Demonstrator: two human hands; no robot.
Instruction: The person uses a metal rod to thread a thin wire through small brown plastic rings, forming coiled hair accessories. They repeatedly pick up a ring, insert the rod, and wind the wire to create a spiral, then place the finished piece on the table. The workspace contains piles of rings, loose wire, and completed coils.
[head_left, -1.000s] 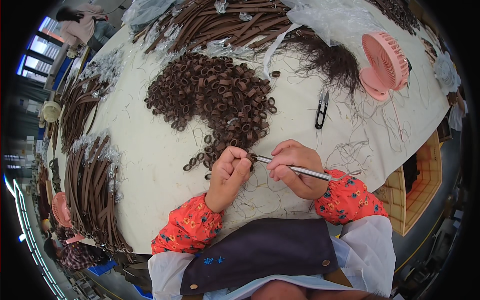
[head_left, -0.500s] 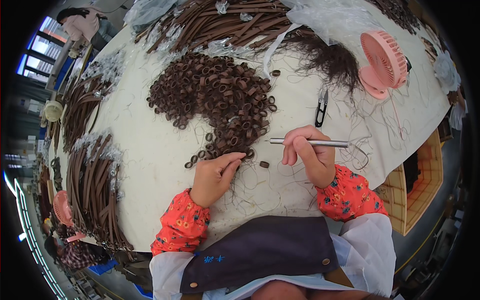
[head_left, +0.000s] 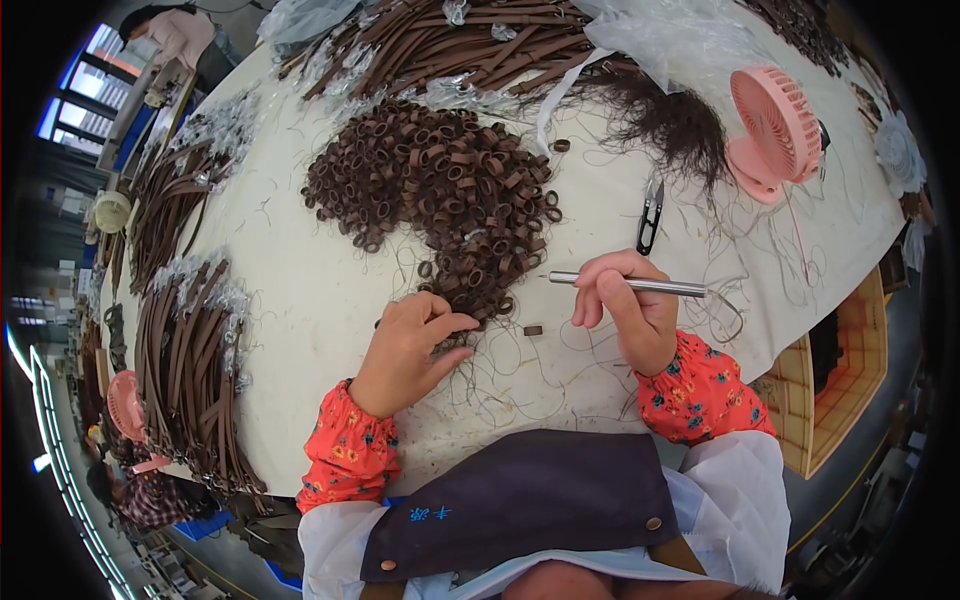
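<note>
My left hand point(head_left: 402, 350) is at the near end of a heap of small brown strap loops point(head_left: 450, 170). Its thumb and forefinger are spread apart, with nothing visible between them; the other fingertips are partly hidden. A slim silver pen-shaped tool point(head_left: 668, 287) lies across the fingers of my right hand point(head_left: 640, 315), gripped by thumb and fingers. Its thin tip points left towards the heap, and a cord trails from its back end. One single loop point(head_left: 533, 331) rests on the white-covered table between both hands.
Black thread snips point(head_left: 651, 218) lie beyond my right hand, near a pink fan point(head_left: 775, 125). Brown straps point(head_left: 190, 370) are piled at left, and more straps point(head_left: 470, 45) at the back. Dark thread tufts point(head_left: 660, 115) lie back right. A yellowish crate point(head_left: 850, 375) stands beside the table.
My left hand has drawn back slightly left, and its thumb and forefinger have spread away from the loops. The right hand still holds the tool, nearly unmoved. The view has shifted a little.
</note>
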